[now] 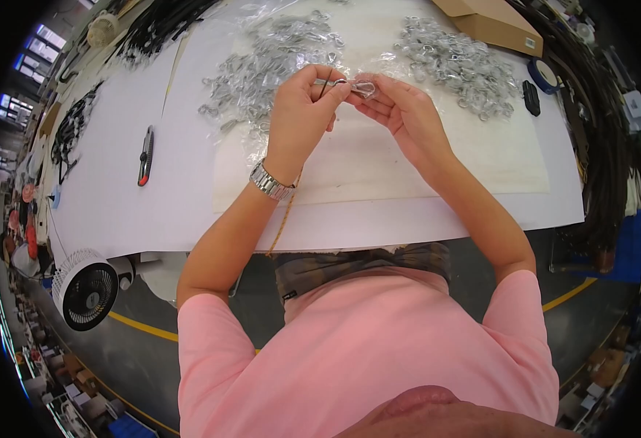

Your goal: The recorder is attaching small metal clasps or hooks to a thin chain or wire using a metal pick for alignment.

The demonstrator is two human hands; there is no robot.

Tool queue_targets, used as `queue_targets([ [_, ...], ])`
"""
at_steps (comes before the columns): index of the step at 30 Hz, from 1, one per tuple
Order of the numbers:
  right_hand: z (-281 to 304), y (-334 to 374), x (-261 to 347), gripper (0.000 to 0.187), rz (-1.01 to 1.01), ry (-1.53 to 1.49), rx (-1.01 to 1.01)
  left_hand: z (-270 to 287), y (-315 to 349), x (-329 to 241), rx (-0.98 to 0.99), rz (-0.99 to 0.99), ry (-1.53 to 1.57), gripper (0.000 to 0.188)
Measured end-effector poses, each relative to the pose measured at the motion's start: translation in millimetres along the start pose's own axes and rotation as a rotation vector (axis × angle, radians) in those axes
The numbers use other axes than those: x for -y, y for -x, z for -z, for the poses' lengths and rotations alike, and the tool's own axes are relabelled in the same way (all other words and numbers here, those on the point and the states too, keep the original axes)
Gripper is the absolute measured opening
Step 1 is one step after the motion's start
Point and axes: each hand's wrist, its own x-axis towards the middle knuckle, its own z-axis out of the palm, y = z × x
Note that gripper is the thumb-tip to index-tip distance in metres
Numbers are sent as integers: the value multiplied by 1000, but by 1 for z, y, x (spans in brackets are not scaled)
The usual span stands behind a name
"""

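Over the white table, my left hand (pixel 302 109) and my right hand (pixel 408 117) meet, fingertips almost touching. Between them is a small silver metal clasp (pixel 365 89), with what looks like clear plastic film around it. My right thumb and fingers pinch its looped end; my left fingers close on its other end. A thin dark strip (pixel 325 82) stands up at my left fingers; its kind is unclear. Beyond my hands lies a heap of silver metal clasps (pixel 262 66) in clear plastic, and a second heap of bagged clasps (pixel 463 69) lies to the right.
A utility knife (pixel 146 155) lies left on the table. At the far right are a cardboard box (pixel 492 22), a blue-edged tape roll (pixel 543 75) and a small black object (pixel 531 98). Dark cords (pixel 152 36) lie far left. A fan (pixel 89 292) stands beside the near-left edge.
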Motion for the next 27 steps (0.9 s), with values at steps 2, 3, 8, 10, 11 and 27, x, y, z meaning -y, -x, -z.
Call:
queue_targets([
  [2, -1, 2, -1, 37, -13, -78, 49, -2, 1, -1, -43, -48, -175, 25],
  [3, -1, 1, -2, 37, -12, -78, 50, -3, 1, -2, -44, -48, -175, 25],
  [8, -4, 1, -4, 36, -20, -110, -18, 0, 0, 0, -166, -319, -522, 21],
  [10, 2, -2, -7, 35, -18, -124, -19, -1, 2, -1, -153, -337, -542, 22],
  [11, 4, -3, -8, 33, -16, -137, -20, -1, 2, -1, -140, -354, -561, 22],
  [27, -5, -6, -7, 36, -33, -68, 229, 4, -2, 4, 5, -10, -63, 23],
])
